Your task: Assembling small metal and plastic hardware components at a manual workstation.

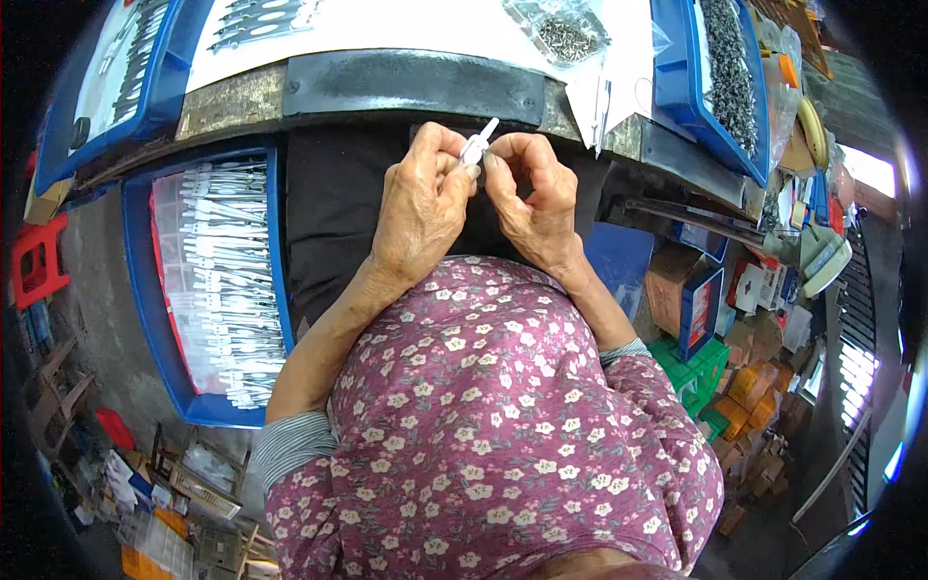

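Observation:
Over my lap, just before the table edge, my left hand [425, 198] pinches a small white plastic piece [474, 148] between thumb and fingertips. A narrow tip of this piece points up and to the right. Close against its right side is my right hand [535, 188], with thumb and index finger pressed together; whatever lies between them is too small to make out. To my left a blue tray [145, 290] holds many slim pieces with white and dark metallic parts [227, 280], packed in rows.
On the white tabletop [406, 21] lie dark, slender parts [261, 19] and a clear bag of small metal pieces [565, 41]. Blue bins stand at both sides; the right bin [691, 106] holds small black parts. A black strip [416, 85] covers the table's front edge. Boxes [672, 275] crowd the right.

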Tool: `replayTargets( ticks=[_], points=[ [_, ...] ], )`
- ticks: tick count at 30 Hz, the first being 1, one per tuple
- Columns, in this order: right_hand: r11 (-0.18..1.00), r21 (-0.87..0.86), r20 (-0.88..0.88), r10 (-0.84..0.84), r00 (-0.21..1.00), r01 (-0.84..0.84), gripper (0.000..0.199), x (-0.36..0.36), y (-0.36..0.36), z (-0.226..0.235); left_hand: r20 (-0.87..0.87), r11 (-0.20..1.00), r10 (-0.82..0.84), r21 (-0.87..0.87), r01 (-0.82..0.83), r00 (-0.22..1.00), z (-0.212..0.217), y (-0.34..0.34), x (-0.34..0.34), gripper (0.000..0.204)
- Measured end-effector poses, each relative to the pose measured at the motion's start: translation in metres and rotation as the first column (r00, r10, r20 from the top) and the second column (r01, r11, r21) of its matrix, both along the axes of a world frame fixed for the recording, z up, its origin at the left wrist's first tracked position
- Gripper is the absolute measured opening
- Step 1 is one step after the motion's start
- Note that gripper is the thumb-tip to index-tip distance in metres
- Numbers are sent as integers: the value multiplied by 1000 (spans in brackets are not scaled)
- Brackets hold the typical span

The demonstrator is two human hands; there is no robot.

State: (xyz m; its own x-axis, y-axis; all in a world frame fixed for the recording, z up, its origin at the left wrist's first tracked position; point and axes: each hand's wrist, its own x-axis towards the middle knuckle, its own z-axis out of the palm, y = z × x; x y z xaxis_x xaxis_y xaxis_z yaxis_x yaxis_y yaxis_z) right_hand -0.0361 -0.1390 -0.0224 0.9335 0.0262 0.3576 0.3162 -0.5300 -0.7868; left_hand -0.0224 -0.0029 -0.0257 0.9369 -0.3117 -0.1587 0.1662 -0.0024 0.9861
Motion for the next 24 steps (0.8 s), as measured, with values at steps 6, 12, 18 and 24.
replayTargets(
  ticks=[6,12,18,24],
  points=[
    [999,35,-6,-37,999,37,8,-3,-1,-5,72,996,-9,94,3,997,1,-3,-2,7],
    [957,252,-348,-49,936,144,4,-12,-4,-3,385,971,-40,233,-55,922,-8,-7,-6,9],
    [765,598,-515,139,846,238,17,-13,-6,1,120,996,-90,34,86,989,-6,-2,-4,6],
    [706,685,-535,322,781,179,26,-14,-17,-4,-158,967,-232,-143,210,960,-12,8,-1,5]
  ],
)
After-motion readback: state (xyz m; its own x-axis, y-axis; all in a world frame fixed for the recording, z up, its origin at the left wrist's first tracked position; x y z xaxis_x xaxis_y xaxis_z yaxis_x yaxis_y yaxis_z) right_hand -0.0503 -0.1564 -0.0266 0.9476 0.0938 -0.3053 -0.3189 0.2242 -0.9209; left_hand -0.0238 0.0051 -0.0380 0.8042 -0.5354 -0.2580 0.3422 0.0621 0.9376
